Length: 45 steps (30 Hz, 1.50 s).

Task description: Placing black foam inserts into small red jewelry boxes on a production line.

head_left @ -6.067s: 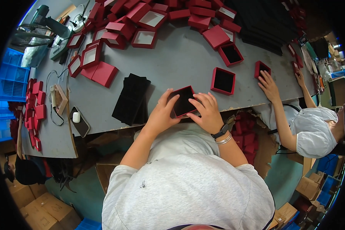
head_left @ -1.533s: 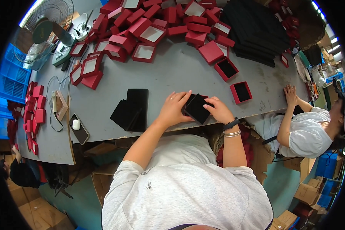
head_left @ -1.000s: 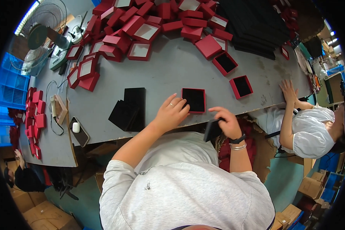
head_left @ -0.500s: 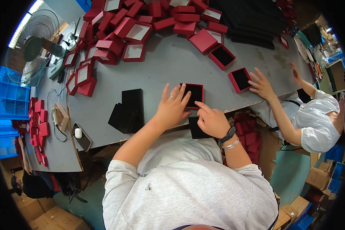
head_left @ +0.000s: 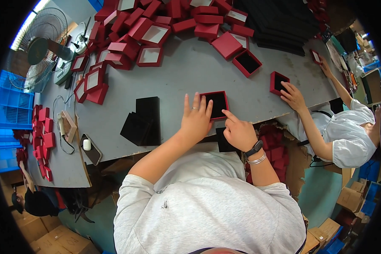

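Observation:
A red box [head_left: 227, 100] with a black lining lies on the table in front of me. My left hand [head_left: 194, 117] is open, fingers spread, with some fingertips over the box's left side. From the right, my right hand [head_left: 240, 134] points its index finger at the box's lower right corner. Its other fingers are curled around a black square pad [head_left: 225, 143], which hangs below the hand at the table's edge. Black pads [head_left: 147, 116] lie stacked and overlapping to the left of my left arm.
Red boxes [head_left: 154, 34] are heaped at the back, beside a black stack of sheets [head_left: 275, 25]. At the right, a co-worker's hand [head_left: 294, 97] touches another lined red box [head_left: 278, 82]. A phone [head_left: 92, 153] with a white case on it, and a fan [head_left: 38, 51], are at the left.
My right hand has shifted slightly right with the black pad. The co-worker's near hand has moved a lined box right and taken hold of it; the other hand has reached a small red box.

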Tool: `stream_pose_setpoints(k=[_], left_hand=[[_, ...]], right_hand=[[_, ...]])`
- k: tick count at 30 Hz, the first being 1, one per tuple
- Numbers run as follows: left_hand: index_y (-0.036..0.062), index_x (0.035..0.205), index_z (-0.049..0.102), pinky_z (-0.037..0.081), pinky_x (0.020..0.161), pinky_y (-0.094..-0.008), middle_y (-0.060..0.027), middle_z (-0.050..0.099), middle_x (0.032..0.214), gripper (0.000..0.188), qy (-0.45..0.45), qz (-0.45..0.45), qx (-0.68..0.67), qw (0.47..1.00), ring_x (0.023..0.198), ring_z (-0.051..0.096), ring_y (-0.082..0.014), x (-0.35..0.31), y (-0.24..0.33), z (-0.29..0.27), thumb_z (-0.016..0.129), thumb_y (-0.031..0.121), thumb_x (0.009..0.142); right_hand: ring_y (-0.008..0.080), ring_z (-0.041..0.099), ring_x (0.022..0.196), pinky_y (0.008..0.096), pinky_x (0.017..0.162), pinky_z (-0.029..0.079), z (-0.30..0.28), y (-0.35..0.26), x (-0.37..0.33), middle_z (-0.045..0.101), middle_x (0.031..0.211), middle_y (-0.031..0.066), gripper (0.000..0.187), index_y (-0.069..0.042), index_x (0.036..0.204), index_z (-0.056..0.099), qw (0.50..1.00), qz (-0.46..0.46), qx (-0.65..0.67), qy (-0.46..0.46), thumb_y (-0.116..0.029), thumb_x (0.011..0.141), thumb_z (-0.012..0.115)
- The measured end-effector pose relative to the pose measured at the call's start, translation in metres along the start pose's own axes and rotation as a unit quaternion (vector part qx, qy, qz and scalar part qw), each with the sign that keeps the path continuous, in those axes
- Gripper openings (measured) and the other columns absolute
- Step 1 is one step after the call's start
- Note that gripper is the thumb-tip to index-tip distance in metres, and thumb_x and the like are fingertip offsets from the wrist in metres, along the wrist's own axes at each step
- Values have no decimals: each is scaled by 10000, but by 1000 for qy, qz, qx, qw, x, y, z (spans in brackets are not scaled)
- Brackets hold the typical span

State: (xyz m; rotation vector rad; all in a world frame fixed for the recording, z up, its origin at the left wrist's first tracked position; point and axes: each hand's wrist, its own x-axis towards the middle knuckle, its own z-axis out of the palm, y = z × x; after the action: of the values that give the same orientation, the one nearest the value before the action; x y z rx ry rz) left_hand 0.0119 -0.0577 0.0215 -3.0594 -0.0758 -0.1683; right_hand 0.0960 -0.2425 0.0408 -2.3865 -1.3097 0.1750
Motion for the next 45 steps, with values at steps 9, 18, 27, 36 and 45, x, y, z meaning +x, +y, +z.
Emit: stream_pose_setpoints(k=[9, 18, 27, 36, 45], left_hand=[[119, 1475, 477, 102, 1195, -579, -96, 443, 1532, 729, 117, -168, -119, 972, 1454, 334, -309, -78, -59, -70, 738, 382, 847], [78, 1510, 394, 185, 1176, -573, -153, 427, 1527, 904, 58, -382, -164, 908, 1428, 350, -360, -152, -107, -15, 789, 481, 804], [85, 1525, 367, 180, 1180, -572, -200, 390, 1542, 930, 41, -392, -177, 902, 1421, 361, -370, -158, -106, -12, 800, 467, 796], [67, 1504, 378, 255, 1145, -541, -203, 460, 1455, 930, 136, -371, -189, 899, 1357, 411, -405, -139, -106, -17, 847, 337, 748], [42, 1483, 413, 312, 1149, -473, -191, 445, 1475, 900, 248, -343, -258, 869, 1362, 417, -384, -159, -91, -30, 848, 134, 701]], right_hand=[[433, 579, 960, 472, 808, 500, -25, 153, -29, 601, 1050, 203, 219, -3, 901, 484, 944, 209, -64, 248, -150, 960, 635], [379, 588, 1210, 427, 988, 500, -26, 105, 83, 540, 1434, 152, 361, -64, 1265, 627, 969, 37, 62, 235, -220, 942, 672], [391, 576, 1232, 452, 1033, 489, -25, 252, 106, 497, 1467, 222, 371, -54, 1265, 649, 943, 218, -105, 230, -184, 918, 661], [362, 671, 1085, 412, 944, 523, -29, 184, 234, 679, 1198, 251, 691, 48, 1216, 648, 947, 218, 233, 46, -478, 797, 807], [326, 632, 1124, 375, 932, 525, -21, 67, 168, 601, 1328, 138, 447, -86, 1238, 626, 970, -44, 162, 177, -99, 811, 756]])
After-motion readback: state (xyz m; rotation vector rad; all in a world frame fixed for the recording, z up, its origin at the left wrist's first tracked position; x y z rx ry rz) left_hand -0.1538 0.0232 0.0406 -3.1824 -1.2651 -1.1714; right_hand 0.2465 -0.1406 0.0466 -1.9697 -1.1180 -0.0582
